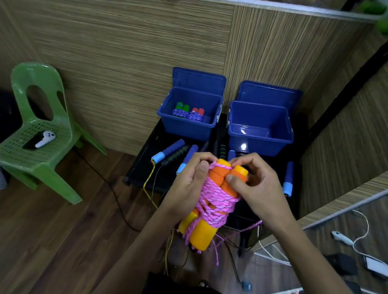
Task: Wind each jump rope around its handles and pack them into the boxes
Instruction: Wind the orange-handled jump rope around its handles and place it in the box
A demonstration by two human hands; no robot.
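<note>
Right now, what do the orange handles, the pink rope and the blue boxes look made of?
Orange handles: matte foam grips by the look, with smoother plastic ends. Pink rope: braided cord, its flecked weave visible. Blue boxes: glossy moulded plastic, showing a light glare.

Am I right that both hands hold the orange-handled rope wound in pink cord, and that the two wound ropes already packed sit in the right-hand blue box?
Not quite: the head view shows the two wound ropes in the left blue box; the right blue box holds none. Left hand and right hand do hold the orange-handled rope.
</note>
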